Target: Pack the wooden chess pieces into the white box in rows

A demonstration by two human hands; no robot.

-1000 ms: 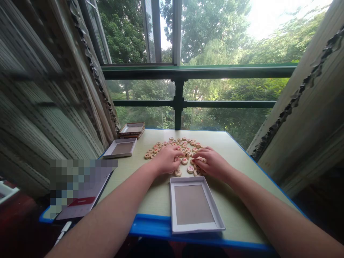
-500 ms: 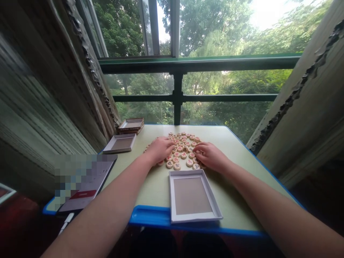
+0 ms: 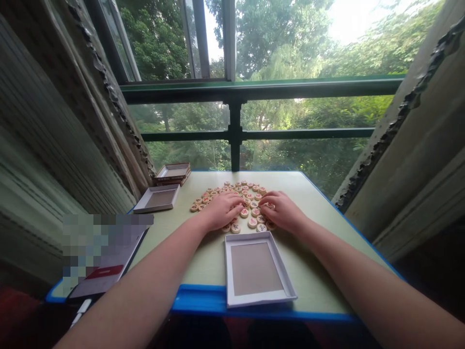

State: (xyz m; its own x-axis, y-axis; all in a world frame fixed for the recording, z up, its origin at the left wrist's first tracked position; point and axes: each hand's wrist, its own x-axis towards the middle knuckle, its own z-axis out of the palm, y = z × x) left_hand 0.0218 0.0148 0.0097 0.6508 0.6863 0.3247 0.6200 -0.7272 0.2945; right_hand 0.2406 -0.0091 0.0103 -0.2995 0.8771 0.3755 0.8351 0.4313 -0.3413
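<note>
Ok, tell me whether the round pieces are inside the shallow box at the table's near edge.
No, the round pieces lie spread on the table around the left hand and right hand, beyond the shallow box.

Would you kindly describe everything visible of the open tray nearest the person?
The open tray is shallow and rectangular, apparently cardboard, with whitish walls and a brownish-grey floor framed in white. It lies flat, open side up, on the table, its near end over the blue rim, far end close to the round pieces. Neither the left hand nor right hand touches it.
</note>
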